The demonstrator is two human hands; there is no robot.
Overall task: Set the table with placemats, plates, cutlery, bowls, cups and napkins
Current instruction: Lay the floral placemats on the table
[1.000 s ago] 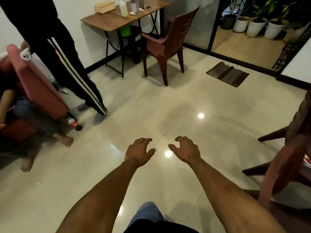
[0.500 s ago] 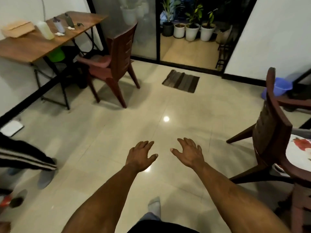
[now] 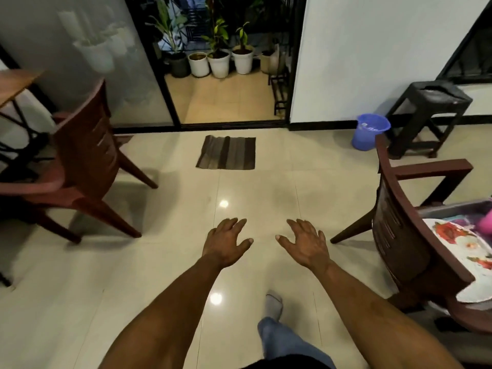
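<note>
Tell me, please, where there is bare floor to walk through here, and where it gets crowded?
Bare cream tile floor runs between the left maroon plastic chair and the right dark wooden chair, up to the striped brown doormat. Crowded: the right edge, with floral-cloth table, blue plastic bucket and black stool.

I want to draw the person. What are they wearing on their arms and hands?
Nothing. Both arms are bare, with no sleeves in view. The left hand and right hand wear no gloves, rings, or watch that I can see.

head-worn view, facing forward and down, floor ahead
</note>
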